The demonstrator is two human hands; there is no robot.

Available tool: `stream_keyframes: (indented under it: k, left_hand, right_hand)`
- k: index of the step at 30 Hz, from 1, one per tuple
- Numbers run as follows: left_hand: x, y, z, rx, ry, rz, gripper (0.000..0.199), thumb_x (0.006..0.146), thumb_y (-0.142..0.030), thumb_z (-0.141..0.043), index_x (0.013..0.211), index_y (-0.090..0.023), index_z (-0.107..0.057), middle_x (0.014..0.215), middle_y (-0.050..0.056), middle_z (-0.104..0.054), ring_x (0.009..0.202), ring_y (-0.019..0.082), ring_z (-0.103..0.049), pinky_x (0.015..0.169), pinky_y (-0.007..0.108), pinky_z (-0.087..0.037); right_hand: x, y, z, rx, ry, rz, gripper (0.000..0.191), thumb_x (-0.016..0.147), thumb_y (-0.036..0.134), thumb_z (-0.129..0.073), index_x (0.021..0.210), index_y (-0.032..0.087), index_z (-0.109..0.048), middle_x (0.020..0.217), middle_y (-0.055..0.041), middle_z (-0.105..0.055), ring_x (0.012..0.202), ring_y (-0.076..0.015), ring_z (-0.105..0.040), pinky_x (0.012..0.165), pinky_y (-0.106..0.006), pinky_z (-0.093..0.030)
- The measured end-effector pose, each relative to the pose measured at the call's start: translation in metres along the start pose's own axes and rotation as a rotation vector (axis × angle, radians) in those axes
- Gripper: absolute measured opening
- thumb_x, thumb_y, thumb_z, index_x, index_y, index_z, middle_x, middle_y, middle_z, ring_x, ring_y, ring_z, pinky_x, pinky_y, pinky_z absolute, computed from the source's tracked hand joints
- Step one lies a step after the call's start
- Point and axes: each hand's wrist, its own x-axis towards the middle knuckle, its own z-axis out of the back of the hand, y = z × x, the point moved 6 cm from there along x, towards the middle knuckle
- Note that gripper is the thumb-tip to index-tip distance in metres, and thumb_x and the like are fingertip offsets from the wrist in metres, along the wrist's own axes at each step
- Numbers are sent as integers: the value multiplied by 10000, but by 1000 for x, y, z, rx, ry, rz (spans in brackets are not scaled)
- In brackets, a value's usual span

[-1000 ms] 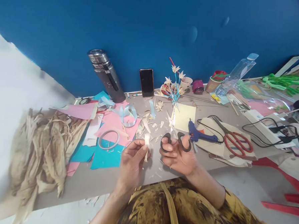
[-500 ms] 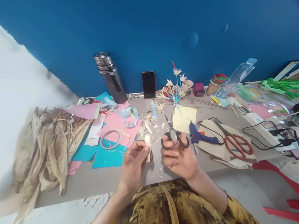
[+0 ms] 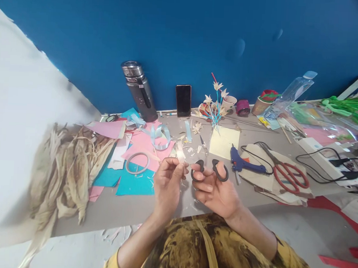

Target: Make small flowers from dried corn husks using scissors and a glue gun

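Note:
Between thumb and fingers my left hand [image 3: 168, 184] pinches a small pale strip [image 3: 180, 153], which points up and away from me. My right hand [image 3: 216, 190] has its fingers in the black handles of small scissors [image 3: 220, 170], just right of the strip; the blades point away and look spread. Pale scraps [image 3: 191, 150] lie beyond both hands. Farther back, pale flowers on blue stems [image 3: 216, 108] stand near a paper cup [image 3: 229, 102]. A loose pale flower [image 3: 196, 127] rests on the table to their left.
Dried husks [image 3: 71, 172] hang over the table's left edge. Blue paper [image 3: 136, 183] and a tape roll [image 3: 137, 163] lie left. A blue glue gun [image 3: 246, 163], red-handled scissors [image 3: 290, 178] and a power strip [image 3: 324, 163] are right. Behind stand a flask [image 3: 140, 94] and phone [image 3: 183, 101].
The whole view has shifted, so the table things appear farther right. My left hand's fingertips have come nearer the scissors, and the strip's lower end is now hidden. Both hands keep their hold.

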Motion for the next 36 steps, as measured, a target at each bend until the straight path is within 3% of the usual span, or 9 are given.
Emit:
stream_keyframes:
  k: [5,8,13,16,20,27,30,33,36]
  left_hand:
    - [-1,-8,6,80,-99,-108,147,840,-275,-706,864,-214,-574,782,9,-716,561,108,-566,549,230,-440]
    - [-5,-12,6,181,-57,-185,73,869,-239,-649,828,-196,-691,796,22,-695,567,105,-548,561,244,-438]
    - [-7,-13,2,223,32,-242,52,814,-204,-710,849,-203,-749,855,52,-718,802,183,-649,729,293,-492]
    - [-8,-15,1,266,22,-267,44,780,-225,-767,812,-206,-743,805,52,-728,779,191,-645,722,299,-481]
    - [-9,-20,1,340,28,-310,76,835,-259,-721,792,-212,-762,803,57,-725,769,191,-634,729,306,-473]
    - [-1,-6,0,115,112,-27,156,847,-290,-695,748,-169,-702,686,16,-648,668,140,-563,674,260,-460]
    - [-1,-3,-2,99,134,-14,168,862,-299,-680,762,-164,-697,698,15,-659,659,128,-556,675,253,-466]
    - [-4,-13,0,246,91,-182,116,865,-256,-667,799,-174,-715,781,32,-701,710,140,-609,689,260,-485]
    - [-11,-32,0,508,35,-507,82,862,-192,-655,829,-188,-730,818,38,-712,760,153,-652,710,271,-496]
  right_hand:
    - [2,-1,-1,5,30,9,601,899,711,-529,1105,177,-712,820,3,-478,555,-89,-145,430,-162,-223]
    - [4,-1,-3,-7,41,9,604,904,721,-506,1109,190,-710,826,1,-483,554,-91,-144,429,-161,-212]
    - [4,-3,-10,-5,55,1,551,865,692,-604,1064,193,-726,817,5,-496,562,-88,-154,443,-164,-205]
    - [3,-5,-11,-11,65,-4,524,803,680,-694,997,195,-728,816,14,-507,553,-75,-159,457,-165,-219]
    - [0,-5,-8,-64,54,5,505,796,676,-707,964,200,-723,820,20,-518,527,-62,-153,456,-176,-227]
    - [1,-4,-11,63,94,-33,541,822,629,-712,1086,157,-745,805,24,-510,532,-60,-123,445,-160,-235]
    - [1,-3,-12,110,105,-36,538,846,601,-703,1102,130,-740,798,23,-507,532,-60,-114,433,-154,-230]
    - [0,-2,-13,80,91,-20,531,857,614,-684,1090,141,-744,792,18,-503,528,-62,-124,424,-157,-228]
    - [-2,0,-14,-22,55,21,542,835,651,-687,1090,177,-754,811,15,-511,520,-52,-161,437,-164,-249]
